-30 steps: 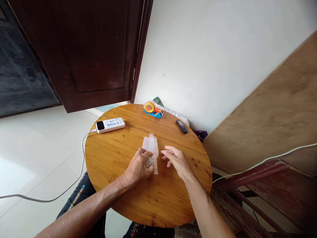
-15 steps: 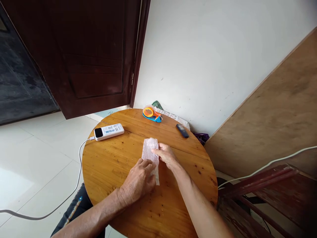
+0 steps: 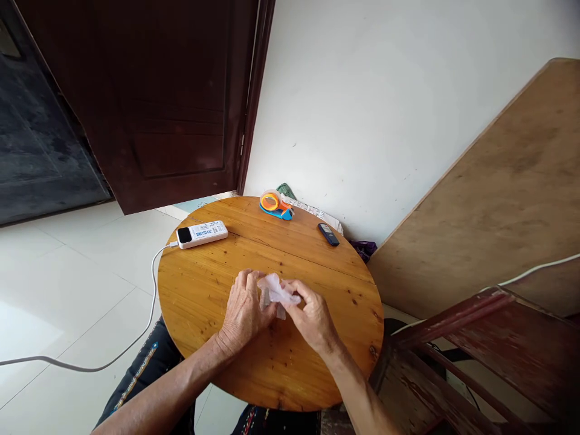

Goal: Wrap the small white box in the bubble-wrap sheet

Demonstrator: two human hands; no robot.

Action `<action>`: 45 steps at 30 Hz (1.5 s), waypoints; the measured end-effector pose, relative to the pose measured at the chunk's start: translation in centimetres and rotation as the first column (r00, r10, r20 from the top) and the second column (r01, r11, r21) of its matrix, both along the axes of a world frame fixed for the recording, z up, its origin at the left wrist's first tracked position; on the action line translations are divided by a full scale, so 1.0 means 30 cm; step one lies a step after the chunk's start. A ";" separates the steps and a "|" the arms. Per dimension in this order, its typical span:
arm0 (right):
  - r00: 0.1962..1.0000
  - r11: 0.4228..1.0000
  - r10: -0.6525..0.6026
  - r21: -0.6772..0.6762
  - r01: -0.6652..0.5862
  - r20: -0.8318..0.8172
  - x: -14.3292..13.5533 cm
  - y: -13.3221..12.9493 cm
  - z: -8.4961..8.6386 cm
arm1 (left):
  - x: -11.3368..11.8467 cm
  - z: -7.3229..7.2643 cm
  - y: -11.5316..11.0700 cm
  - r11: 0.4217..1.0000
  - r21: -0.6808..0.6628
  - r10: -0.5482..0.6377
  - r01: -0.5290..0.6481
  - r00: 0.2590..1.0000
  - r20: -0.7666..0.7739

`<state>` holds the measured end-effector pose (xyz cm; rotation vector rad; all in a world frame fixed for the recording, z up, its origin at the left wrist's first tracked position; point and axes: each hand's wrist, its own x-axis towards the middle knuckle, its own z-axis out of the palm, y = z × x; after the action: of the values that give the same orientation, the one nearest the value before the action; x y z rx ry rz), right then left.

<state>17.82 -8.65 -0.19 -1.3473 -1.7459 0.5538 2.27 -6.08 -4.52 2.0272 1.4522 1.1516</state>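
Note:
A crumpled piece of translucent bubble wrap [image 3: 275,290] is held between my two hands over the front half of the round wooden table [image 3: 199,284]. My left hand [image 3: 247,305] grips its left side, with the thumb at the lower edge. On the right, the fingers and thumb of my right hand [image 3: 310,308] pinch the wrap's right end. Its upper part is bunched and folded over. Whether anything lies inside the wrap cannot be seen.
An orange and blue tape dispenser [image 3: 277,205] stands at the table's back edge. A small dark device [image 3: 328,234] lies at the back right. At the left edge is a white power bank [image 3: 202,234] with a cable [image 3: 154,290] hanging off the table.
The bubble wrap lay stretched out on the table and is now bunched up between my hands. My right hand has come down closer to me, and my left hand has moved slightly left.

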 end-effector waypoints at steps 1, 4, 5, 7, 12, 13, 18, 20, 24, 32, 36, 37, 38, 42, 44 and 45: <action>0.999 0.998 0.009 0.061 -0.011 0.038 0.000 -0.022 -0.020 | -0.009 0.001 0.008 0.999 0.000 -0.035 0.035 0.999 -0.004; 0.986 0.975 0.039 0.210 -0.073 0.163 0.012 -0.071 -0.085 | -0.054 0.012 0.038 0.964 -0.030 -0.264 0.263 0.962 -0.062; 0.978 0.968 0.053 0.231 -0.099 0.200 0.016 -0.080 -0.104 | -0.073 0.016 0.046 0.932 -0.050 -0.363 0.360 0.929 -0.074; 0.964 0.956 0.071 0.260 -0.139 0.255 0.024 -0.088 -0.134 | -0.109 0.021 0.056 0.839 -0.098 -0.542 0.536 0.839 -0.054; 0.983 0.945 0.036 0.315 -0.091 0.178 0.029 -0.054 -0.142 | -0.132 0.012 0.061 0.815 -0.075 -0.579 0.574 0.812 -0.075; 0.992 0.959 0.028 0.276 -0.061 0.123 0.030 -0.043 -0.132 | -0.124 0.013 0.067 0.828 -0.081 -0.559 0.555 0.827 -0.050; 0.963 0.973 -0.050 -0.231 -0.012 -0.264 0.028 0.025 -0.082 | -0.077 0.052 0.123 0.874 -0.279 -0.410 0.397 0.912 0.014; 0.940 0.926 -0.109 -0.377 -0.021 -0.322 0.026 0.056 -0.075 | -0.072 0.066 0.139 0.887 -0.319 -0.361 0.334 0.932 -0.025; 0.963 0.928 -0.171 -0.363 0.085 -0.210 0.035 0.105 -0.069 | -0.086 0.062 0.127 0.924 -0.227 -0.298 0.308 0.951 0.077; 0.933 0.943 -0.119 -0.333 -0.001 -0.341 0.034 0.159 -0.061 | -0.062 0.007 0.109 0.914 -0.116 -0.378 0.387 0.921 0.097; 0.929 0.965 -0.137 -0.259 0.046 -0.345 0.015 0.168 -0.069 | -0.050 0.002 0.148 0.927 -0.122 -0.346 0.356 0.934 0.092; 0.933 0.972 -0.137 -0.227 0.062 -0.331 0.012 0.164 -0.069 | -0.049 0.005 0.154 0.927 -0.136 -0.338 0.350 0.935 0.103; 0.939 0.978 -0.130 -0.195 0.070 -0.318 0.009 0.158 -0.068 | -0.049 0.007 0.158 0.922 -0.161 -0.333 0.351 0.934 0.128; 0.968 0.994 -0.064 -0.096 0.042 -0.242 0.010 0.123 -0.056 | -0.052 0.012 0.154 0.803 -0.315 -0.369 0.506 0.837 0.403; 0.977 0.997 -0.058 -0.063 0.046 -0.204 0.013 0.108 -0.050 | -0.054 0.009 0.149 0.719 -0.326 -0.393 0.613 0.746 0.538; 0.980 0.997 -0.062 -0.057 0.053 -0.187 0.015 0.103 -0.047 | -0.055 0.007 0.149 0.695 -0.317 -0.400 0.645 0.714 0.575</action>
<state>18.27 -5.55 -1.60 -1.3313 -1.5440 0.6761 0.63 -1.62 -4.31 1.4984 0.7113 0.8027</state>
